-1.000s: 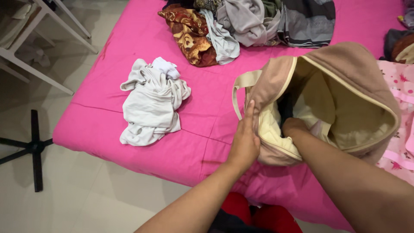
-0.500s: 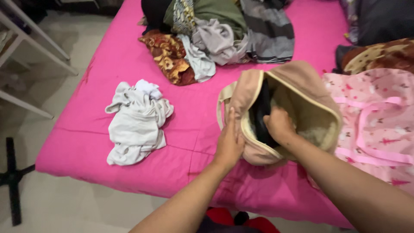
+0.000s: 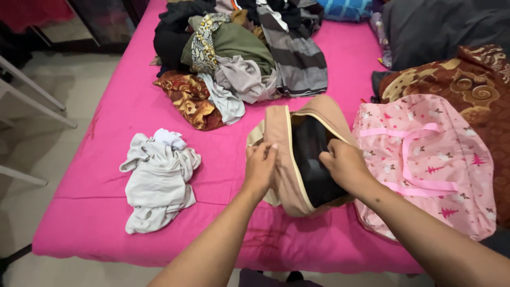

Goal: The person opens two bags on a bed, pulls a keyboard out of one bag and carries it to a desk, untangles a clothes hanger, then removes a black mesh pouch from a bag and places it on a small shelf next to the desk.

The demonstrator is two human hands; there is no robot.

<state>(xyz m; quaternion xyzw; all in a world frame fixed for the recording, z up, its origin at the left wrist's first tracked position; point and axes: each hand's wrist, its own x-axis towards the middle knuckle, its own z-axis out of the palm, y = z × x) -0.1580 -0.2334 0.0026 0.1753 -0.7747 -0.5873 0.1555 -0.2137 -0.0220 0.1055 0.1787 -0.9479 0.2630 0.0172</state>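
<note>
A tan fabric bag (image 3: 287, 154) lies on the pink bed sheet (image 3: 127, 106), its zip opening turned up, with something black (image 3: 311, 159) showing inside. My left hand (image 3: 260, 167) pinches the bag's left rim. Fingers curled, my right hand (image 3: 345, 167) grips the right rim of the opening over the black item. Both forearms reach in from the lower edge.
A crumpled white garment (image 3: 156, 178) lies left of the bag. A pile of mixed clothes (image 3: 239, 58) sits at the far side. A pink patterned bag (image 3: 425, 159) and brown patterned fabric (image 3: 462, 79) lie on the right. White furniture legs (image 3: 32, 101) stand on the floor at left.
The view has tilted up along the bed. The bag's wide opening has narrowed; my right hand has come out of the inside and now grips the rim.
</note>
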